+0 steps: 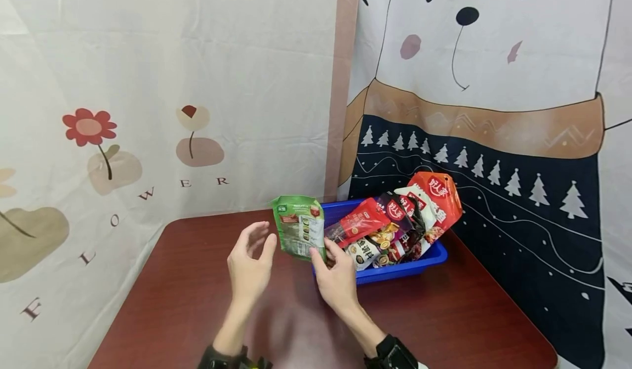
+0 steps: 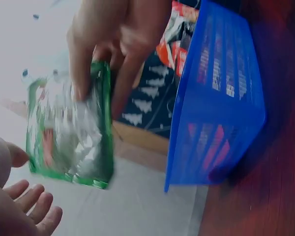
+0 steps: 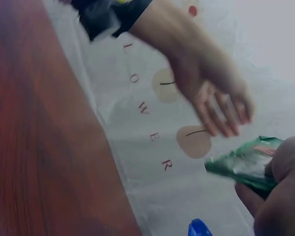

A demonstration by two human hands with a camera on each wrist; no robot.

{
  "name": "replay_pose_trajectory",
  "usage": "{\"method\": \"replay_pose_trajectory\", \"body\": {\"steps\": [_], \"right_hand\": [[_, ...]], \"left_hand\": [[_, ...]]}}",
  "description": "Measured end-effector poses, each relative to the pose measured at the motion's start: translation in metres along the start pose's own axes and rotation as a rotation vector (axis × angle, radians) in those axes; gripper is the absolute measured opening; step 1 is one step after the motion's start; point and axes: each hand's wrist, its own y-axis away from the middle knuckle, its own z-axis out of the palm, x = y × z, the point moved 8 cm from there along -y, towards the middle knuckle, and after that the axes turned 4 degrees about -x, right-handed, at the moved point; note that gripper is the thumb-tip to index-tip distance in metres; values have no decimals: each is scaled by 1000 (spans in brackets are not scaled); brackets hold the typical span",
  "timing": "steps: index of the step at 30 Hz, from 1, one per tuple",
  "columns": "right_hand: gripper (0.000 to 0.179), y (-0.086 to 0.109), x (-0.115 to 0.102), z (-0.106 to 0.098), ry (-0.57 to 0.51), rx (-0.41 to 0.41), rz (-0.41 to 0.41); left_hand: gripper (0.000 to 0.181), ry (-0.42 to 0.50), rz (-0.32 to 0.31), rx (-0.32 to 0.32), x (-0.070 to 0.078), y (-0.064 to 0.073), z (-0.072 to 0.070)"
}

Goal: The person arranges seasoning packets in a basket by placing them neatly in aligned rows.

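Note:
A green food pouch [image 1: 299,227] with a white label panel is up in the air, left of a blue basket [image 1: 402,271]. My right hand [image 1: 337,276] pinches its lower right edge between thumb and fingers. On the pouch's other side, my left hand [image 1: 253,262] has loosely bent fingers and holds nothing. In the left wrist view the pouch [image 2: 71,132] hangs from the right hand [image 2: 120,44], while the left hand's fingers [image 2: 33,204] spread close to its corner. The right wrist view shows a gap between the left hand [image 3: 211,88] and the pouch [image 3: 246,161].
Several packets, including a red pouch [image 1: 364,221], fill the blue basket at the table's back right. An orange-red pouch [image 1: 446,202] leans over its far right rim. The dark red tabletop [image 1: 197,281] meets a printed cloth [image 1: 266,111] behind.

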Motion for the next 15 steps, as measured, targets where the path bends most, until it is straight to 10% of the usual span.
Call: {"method": "replay_pose_trajectory", "body": {"steps": [6, 15], "right_hand": [[33, 5, -26, -3, 342, 156, -382], [41, 17, -39, 9, 595, 231, -695]], "left_hand": [[39, 13, 38, -61, 23, 15, 24], [56, 106, -60, -127, 31, 18, 52]]}}
